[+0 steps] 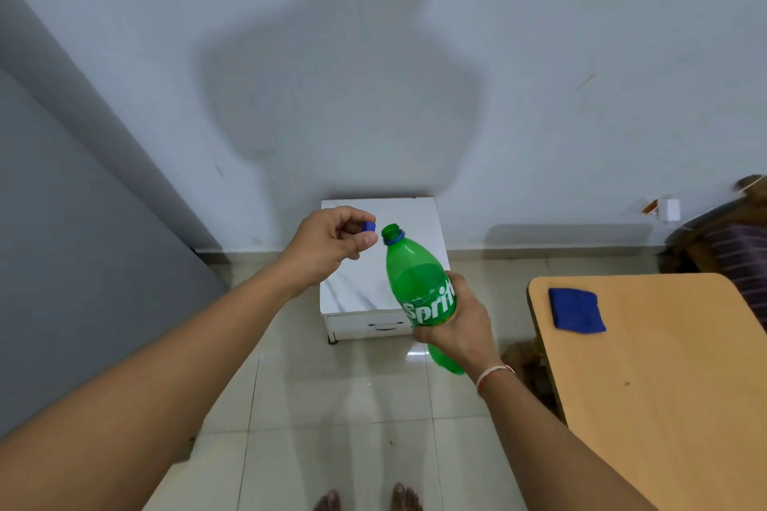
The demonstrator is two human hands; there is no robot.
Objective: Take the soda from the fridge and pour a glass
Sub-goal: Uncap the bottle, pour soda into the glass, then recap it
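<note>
A green Sprite bottle (419,286) is held tilted in the air by my right hand (458,324), which grips it around the label. Its mouth is uncapped, with a blue ring left on the neck. My left hand (328,243) pinches the small blue cap (369,226) between thumb and fingertips, just left of the bottle mouth and apart from it. Both hands hover over a small white cabinet (352,295) with a marble-look top. No glass is in view.
A grey fridge side (83,241) fills the left. A wooden table (664,386) with a blue cloth (576,310) stands at the right. A white wall is behind the cabinet, glossy floor tiles and my bare feet below.
</note>
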